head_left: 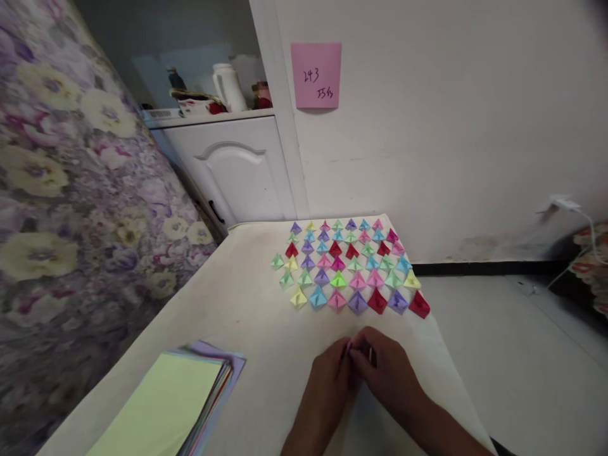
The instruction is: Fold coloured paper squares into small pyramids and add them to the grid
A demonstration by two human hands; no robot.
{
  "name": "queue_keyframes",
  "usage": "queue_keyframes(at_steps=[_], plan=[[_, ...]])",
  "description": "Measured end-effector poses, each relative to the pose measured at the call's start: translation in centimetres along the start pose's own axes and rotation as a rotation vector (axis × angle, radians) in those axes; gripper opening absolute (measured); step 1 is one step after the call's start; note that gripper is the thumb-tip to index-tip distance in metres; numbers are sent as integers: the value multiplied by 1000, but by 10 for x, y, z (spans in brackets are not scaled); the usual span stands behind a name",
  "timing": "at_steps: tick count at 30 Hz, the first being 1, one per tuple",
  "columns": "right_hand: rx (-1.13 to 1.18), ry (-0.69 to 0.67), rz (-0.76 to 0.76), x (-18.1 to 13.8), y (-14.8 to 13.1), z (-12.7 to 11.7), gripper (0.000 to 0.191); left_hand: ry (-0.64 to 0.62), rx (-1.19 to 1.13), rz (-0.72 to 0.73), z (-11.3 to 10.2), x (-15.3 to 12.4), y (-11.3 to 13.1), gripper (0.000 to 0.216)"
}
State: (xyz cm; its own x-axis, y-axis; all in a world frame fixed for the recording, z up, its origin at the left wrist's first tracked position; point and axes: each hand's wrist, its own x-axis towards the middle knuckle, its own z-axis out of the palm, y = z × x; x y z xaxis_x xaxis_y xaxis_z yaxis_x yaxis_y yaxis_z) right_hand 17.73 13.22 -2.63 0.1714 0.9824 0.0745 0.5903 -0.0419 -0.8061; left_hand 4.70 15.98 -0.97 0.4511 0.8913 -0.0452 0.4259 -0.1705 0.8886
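Note:
My left hand [332,373] and my right hand [386,362] meet over the near part of the table, fingertips together. Between them they pinch a small piece of folded paper [349,348], of which just a pinkish-purple edge shows; my fingers hide the rest. Beyond my hands, several rows of small folded paper pieces [337,280] in red, pink, purple, blue, green and yellow stand on the cloth. To the left lies a stack of coloured paper sheets [161,402], pale yellow-green on top, its edges uneven.
The table [237,285] has a cream cloth and meets the wall at its far end. A flowered curtain [85,221] hangs at left, beside a white cabinet [232,164] with a white jug [231,88]. A pink note [316,76] is on the wall. Floor [498,335] lies at right.

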Motion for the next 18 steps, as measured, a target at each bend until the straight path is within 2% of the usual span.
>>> queue_keyframes(at_steps=[2, 4, 9, 18], plan=[[20, 49, 20, 1, 0, 0, 1, -3, -11, 0, 0, 0, 0, 26], [63, 64, 38, 3, 0, 0, 6, 2, -8, -7, 1, 0, -2, 28], [181, -48, 84, 5, 1, -3, 5, 15, 15, -14, 3, 0, -3, 35], [85, 17, -73, 2, 1, -1, 6, -2, 13, -19, 2, -1, 1, 34]])
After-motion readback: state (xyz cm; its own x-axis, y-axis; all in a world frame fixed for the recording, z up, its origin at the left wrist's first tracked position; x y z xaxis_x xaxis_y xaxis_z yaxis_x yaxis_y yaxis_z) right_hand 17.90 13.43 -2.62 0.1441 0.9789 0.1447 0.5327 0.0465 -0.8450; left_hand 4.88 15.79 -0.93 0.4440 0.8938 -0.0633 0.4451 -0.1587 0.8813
